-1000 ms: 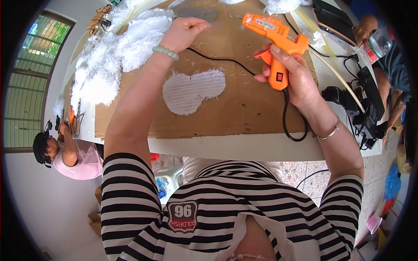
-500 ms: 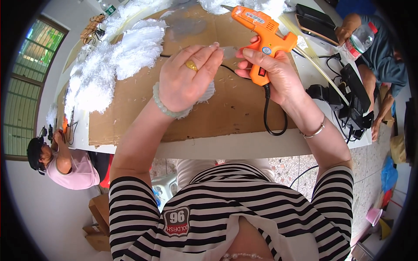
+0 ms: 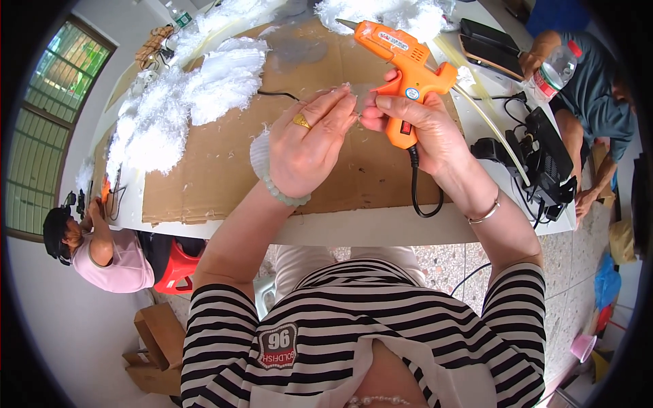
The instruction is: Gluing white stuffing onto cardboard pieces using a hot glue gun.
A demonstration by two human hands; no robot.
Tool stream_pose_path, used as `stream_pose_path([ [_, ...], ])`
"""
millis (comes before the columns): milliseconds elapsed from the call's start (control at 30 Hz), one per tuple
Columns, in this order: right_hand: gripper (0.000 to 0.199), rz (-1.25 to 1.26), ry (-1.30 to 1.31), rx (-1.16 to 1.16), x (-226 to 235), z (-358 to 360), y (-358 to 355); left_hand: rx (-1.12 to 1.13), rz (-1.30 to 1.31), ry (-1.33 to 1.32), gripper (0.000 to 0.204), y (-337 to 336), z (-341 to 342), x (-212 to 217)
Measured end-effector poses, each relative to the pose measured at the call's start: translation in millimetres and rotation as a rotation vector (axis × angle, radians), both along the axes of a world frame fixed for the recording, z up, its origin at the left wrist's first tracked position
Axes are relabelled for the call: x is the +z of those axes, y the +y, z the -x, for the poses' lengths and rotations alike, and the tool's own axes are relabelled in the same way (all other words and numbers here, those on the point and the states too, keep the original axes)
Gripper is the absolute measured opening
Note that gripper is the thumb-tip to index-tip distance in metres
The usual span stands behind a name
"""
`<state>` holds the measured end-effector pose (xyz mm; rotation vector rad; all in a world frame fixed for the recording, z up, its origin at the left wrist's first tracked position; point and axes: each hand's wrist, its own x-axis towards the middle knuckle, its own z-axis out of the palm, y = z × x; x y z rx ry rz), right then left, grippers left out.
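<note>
An orange hot glue gun rests in my right hand, its nozzle pointing to the far left and a black cord hanging from its grip. A pale glue stick sticks out of its back. My left hand is closed, fingers pressed together, its tips close to my right fingertips. Whatever it pinches is too small to make out. A white ribbed, fringed piece shows beside my left wrist, partly hidden under it. Below both hands lies a brown cardboard sheet.
White fluffy fibre pieces heap on the left, with more white fibre at the far edge. Black power adapters and cables crowd the right side by a plastic bottle. One person sits left, another right.
My left hand has shifted right and nearer to me. The white ribbed piece now shows left of my wrist rather than right of it. The glue gun has moved slightly left.
</note>
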<state>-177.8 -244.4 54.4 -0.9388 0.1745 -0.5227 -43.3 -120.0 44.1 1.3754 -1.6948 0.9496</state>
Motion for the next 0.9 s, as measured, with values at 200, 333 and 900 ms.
stream_pose_path([
  [200, 0.028, 0.061, 0.046, -0.069, 9, -2, 0, -0.194, -0.104, 0.394, 0.021, 1, -5, 6],
  [333, 0.029, 0.127, 0.06, -0.1, 13, -6, 2, -0.395, -0.175, 0.847, 0.016, 4, -3, 7],
  [900, 0.027, 0.367, 0.076, -0.296, -4, -28, -17, -0.28, 0.207, 1.408, 0.018, -20, -63, 13],
])
